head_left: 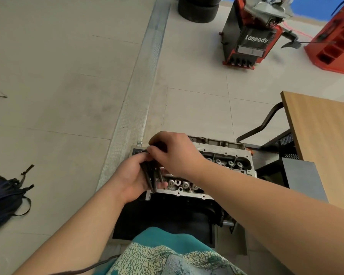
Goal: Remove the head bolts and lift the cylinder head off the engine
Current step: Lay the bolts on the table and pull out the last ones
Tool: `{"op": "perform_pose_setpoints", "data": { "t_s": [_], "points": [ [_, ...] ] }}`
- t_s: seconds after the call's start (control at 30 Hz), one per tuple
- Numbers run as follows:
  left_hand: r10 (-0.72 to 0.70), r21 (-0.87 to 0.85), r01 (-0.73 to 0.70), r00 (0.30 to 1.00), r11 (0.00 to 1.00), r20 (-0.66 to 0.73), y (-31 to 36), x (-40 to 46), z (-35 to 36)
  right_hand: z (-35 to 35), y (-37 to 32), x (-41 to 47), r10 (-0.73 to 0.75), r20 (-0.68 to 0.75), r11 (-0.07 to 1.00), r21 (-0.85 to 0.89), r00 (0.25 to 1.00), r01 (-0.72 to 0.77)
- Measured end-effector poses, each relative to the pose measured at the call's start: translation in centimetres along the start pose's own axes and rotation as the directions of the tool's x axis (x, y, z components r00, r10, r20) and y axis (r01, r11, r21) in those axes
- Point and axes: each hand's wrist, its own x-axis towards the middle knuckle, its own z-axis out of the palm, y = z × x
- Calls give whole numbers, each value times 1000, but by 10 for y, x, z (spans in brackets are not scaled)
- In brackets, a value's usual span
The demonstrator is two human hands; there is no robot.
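Cylinder head (pixel 216 161): pale metal, valve springs showing in rows; left hand (pixel 131 179) gripping dark head bolts (pixel 152 175); right hand (pixel 173 151) fingers pinching their tops.

Head view, looking down. The left hand (pixel 130 178) grips a bundle of long dark bolts (pixel 152 176) above the near-left corner of the cylinder head (pixel 216 161). The right hand (pixel 174 150) reaches across and pinches the upper ends of the bolts. The cylinder head sits on the engine (pixel 167 217). A wooden table (pixel 324 139) stands at right, a dark bag (pixel 4 201) lies at left, and a red-and-black machine (pixel 250 36) and tyres (pixel 198 7) stand on the tiled floor (pixel 68 76) beyond.
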Motion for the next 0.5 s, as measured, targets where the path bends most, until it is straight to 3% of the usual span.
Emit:
{"op": "perform_pose_setpoints", "data": {
  "t_s": [0.1, 0.2, 0.3, 0.37, 0.5],
  "points": [
    [-69, -62, 78, 987, 995, 144, 9, 2, 22, -20, 12, -13, 67, -11, 997, 34, 998, -66],
    [-124, -66, 153, 938, 986, 325, 4, 4, 56, -33, 36, -40, 163, -130, 987, 25, 978, -161],
    [-187, 48, 180, 939, 982, 288, -9, 8, 103, -49, 63, -80, 302, -245, 949, 168, 921, -267],
    [-157, 142, 127, 963, 982, 221, -22, 10, 138, -59, 80, -117, 478, -258, 844, 398, 839, -359],
    [37, 393, -128, 972, 911, 232, -59, 4, 218, -62, 111, -190, 672, -5, 471, 775, 740, -422]
  ]
}}
